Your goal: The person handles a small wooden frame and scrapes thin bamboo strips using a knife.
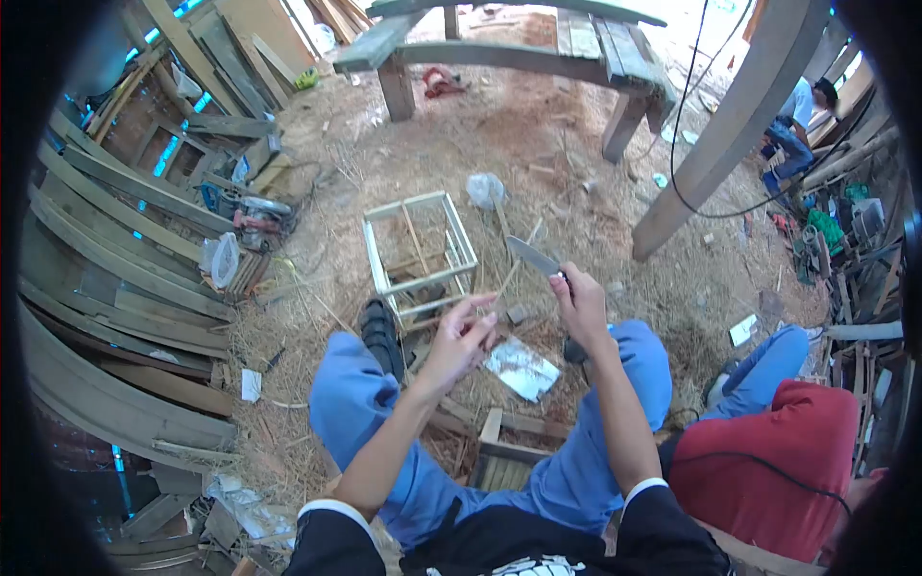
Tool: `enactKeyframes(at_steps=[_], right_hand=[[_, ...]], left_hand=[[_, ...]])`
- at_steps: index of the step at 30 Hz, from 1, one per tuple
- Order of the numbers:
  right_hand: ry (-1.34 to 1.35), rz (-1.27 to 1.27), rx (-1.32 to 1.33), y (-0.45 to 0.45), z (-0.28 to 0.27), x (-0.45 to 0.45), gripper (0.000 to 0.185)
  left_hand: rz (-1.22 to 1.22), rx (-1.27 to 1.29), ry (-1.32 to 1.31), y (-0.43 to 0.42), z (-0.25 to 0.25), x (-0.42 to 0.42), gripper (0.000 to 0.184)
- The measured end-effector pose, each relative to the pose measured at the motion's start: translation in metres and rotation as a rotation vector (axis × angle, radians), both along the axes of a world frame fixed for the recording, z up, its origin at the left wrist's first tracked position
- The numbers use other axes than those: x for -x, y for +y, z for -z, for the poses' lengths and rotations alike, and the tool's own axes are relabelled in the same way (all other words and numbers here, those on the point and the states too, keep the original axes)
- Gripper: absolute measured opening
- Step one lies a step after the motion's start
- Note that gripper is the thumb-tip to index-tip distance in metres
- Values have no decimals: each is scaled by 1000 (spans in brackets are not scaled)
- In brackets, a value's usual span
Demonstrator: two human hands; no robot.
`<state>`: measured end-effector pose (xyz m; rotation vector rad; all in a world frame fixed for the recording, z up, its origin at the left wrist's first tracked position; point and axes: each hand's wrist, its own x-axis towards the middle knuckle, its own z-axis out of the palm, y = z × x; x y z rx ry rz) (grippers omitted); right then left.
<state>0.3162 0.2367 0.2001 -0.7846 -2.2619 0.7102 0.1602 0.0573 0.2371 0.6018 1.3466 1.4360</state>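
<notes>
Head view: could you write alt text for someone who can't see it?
A right hand holds a knife, while the fingers of the left hand appear to pinch a thin strip. Beyond them, an open wooden frame stands on littered ground; a person in red sits at the right.

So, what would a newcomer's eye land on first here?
Probably the knife in the right hand, near the centre, with a thin strip at the left hand. Just beyond stands a small open frame on the littered floor. At lower right, someone in red is close by.
</notes>
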Motion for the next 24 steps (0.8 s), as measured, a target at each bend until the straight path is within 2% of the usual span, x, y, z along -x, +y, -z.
enactKeyframes(at_steps=[4, 7, 10, 15, 18, 20, 24], right_hand=[[0, -128, -42, -7, 3, 4, 25], [-57, -267, -39, -18, -2, 12, 26], [19, -355, -73, -27, -3, 20, 27], [52, -457, -31, -24, -8, 19, 34], [82, -448, -17, -25, 0, 17, 39], [66, -453, -52, -21, 6, 13, 35], [80, -443, 24, -17, 4, 5, 34]], left_hand=[[44, 31, 38, 2, 5, -3, 37], [7, -7, 11, 4, 8, -7, 31], [19, 2, 35, 6, 15, -2, 25], [-4, -19, -67, 7, 23, -4, 22], [-53, -39, -58, 11, 17, -15, 22], [-77, -50, -20, 14, 18, -19, 22], [46, -32, -4, 18, 33, -11, 26]])
